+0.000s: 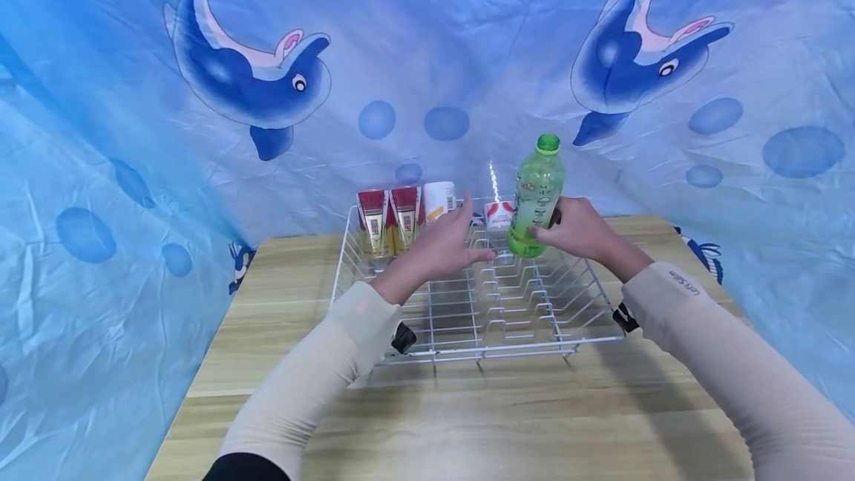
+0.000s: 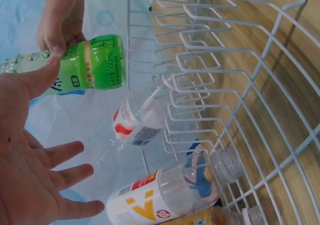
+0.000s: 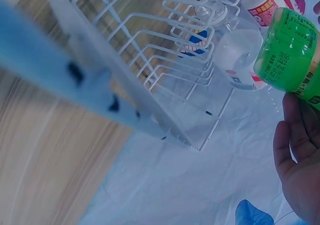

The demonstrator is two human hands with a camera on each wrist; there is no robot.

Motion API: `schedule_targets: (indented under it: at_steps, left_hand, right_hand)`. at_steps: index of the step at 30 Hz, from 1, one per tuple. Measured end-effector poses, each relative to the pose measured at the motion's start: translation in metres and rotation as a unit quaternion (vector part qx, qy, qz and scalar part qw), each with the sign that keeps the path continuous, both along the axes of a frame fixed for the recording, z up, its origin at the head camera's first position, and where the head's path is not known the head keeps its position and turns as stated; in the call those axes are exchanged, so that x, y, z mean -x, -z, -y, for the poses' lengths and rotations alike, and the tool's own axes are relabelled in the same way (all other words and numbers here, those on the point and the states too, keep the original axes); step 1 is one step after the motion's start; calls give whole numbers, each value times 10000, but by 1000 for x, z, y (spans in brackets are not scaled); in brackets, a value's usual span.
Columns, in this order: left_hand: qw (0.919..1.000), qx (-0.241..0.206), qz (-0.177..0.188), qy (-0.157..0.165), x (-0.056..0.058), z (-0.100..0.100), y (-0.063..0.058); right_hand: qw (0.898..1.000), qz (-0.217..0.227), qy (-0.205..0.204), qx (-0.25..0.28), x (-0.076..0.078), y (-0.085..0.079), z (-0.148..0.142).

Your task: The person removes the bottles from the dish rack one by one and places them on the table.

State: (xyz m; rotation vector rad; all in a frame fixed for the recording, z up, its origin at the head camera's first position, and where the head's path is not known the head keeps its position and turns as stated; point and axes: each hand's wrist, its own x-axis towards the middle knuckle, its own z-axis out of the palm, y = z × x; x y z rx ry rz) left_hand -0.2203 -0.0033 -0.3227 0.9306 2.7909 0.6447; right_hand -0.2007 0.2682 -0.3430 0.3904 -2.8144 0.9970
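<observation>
My right hand (image 1: pixel 584 228) grips a green plastic bottle (image 1: pixel 536 203) low on its side, with the capless mouth upward. The bottle is held upright over the back right of a white wire rack (image 1: pixel 481 353). My left hand (image 1: pixel 442 245) is over the rack's middle, fingers spread, holding nothing. In the left wrist view its thumb (image 2: pixel 37 80) overlaps the green bottle. Beneath and left of that bottle, a clear bottle (image 2: pixel 142 120) with a red and white label stands neck-down in the rack. Beside it leans a white-labelled bottle (image 2: pixel 145 200) with a yellow mark, also neck-down.
Two bottles with red and gold labels, one at the far left (image 1: pixel 374 225) and its neighbour (image 1: pixel 405 217), stand along the rack's back. The rack rests on a wooden table (image 1: pixel 481 421). A blue dolphin-print sheet (image 1: pixel 427 36) hangs behind and at both sides.
</observation>
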Motion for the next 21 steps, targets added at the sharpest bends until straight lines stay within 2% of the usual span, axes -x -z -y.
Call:
schedule_targets:
  at_steps: [10,21]
  left_hand:
    - [9951,-747,647,79,-1,-15,6]
    - [9922,-974,779,27,-1,-26,11]
  right_hand:
    - [9997,98,-144,156,-2,-3,5]
    - [9995,-13,-281,113,-6,-11,12]
